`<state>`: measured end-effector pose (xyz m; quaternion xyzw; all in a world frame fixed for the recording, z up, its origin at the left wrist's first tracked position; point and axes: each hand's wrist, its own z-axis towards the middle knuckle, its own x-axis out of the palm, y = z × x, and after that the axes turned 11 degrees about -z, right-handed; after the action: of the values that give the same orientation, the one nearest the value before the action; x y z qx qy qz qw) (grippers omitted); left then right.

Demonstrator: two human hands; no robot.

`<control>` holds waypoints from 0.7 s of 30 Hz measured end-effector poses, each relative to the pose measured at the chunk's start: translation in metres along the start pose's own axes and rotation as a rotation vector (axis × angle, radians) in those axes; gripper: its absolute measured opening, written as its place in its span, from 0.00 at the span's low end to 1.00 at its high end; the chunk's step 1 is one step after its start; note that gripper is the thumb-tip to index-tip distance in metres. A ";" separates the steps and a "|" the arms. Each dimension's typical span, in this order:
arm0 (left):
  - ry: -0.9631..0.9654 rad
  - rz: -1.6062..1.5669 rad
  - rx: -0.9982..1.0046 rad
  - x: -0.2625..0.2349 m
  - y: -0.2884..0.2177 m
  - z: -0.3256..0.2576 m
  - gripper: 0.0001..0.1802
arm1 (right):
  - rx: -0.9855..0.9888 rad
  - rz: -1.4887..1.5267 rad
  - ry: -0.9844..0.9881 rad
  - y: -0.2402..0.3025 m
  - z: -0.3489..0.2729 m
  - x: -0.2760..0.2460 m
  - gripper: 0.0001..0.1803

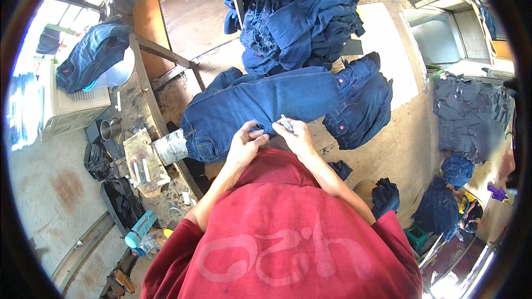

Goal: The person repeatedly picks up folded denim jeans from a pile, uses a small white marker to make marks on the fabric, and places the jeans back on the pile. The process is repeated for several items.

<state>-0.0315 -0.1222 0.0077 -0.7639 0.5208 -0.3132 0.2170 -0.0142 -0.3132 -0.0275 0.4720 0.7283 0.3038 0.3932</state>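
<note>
A pair of blue jeans (pixel 277 95) is pulled over a horizontal roller-like form, whose whitish, rough end (pixel 170 147) sticks out on the left. My left hand (pixel 245 143) is closed at the near edge of the jeans and pinches a fold of the denim. Close beside it on the right, my right hand (pixel 296 137) is closed around a small, pale, crumpled-looking piece (pixel 285 122), held against the cloth. What exactly that piece is cannot be made out. Another bunched part of denim with a round reddish tag (pixel 357 105) hangs at the right end.
Beyond the form rises a big heap of blue jeans (pixel 302 16). A wooden frame (pixel 160 55) stands at left, with a scrap board (pixel 144 160) bearing white sticks. A turquoise bottle (pixel 141 228) lies lower left. Dark garments (pixel 468 116) are piled at right.
</note>
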 end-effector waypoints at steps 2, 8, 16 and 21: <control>-0.043 0.001 -0.075 -0.001 0.003 -0.006 0.23 | -0.015 -0.026 0.030 0.002 -0.002 -0.003 0.14; 0.007 0.058 -0.076 -0.003 0.005 -0.012 0.09 | -0.084 -0.099 0.046 -0.001 -0.004 -0.008 0.14; 0.028 -0.127 -0.160 -0.014 -0.005 -0.030 0.10 | -0.159 -0.126 0.069 -0.004 0.000 -0.009 0.15; 0.075 0.120 -0.201 -0.008 -0.013 -0.007 0.09 | -0.204 -0.174 0.066 0.002 -0.003 -0.013 0.15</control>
<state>-0.0301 -0.1099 0.0193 -0.7371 0.6021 -0.2740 0.1380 -0.0130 -0.3247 -0.0205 0.3543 0.7443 0.3562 0.4399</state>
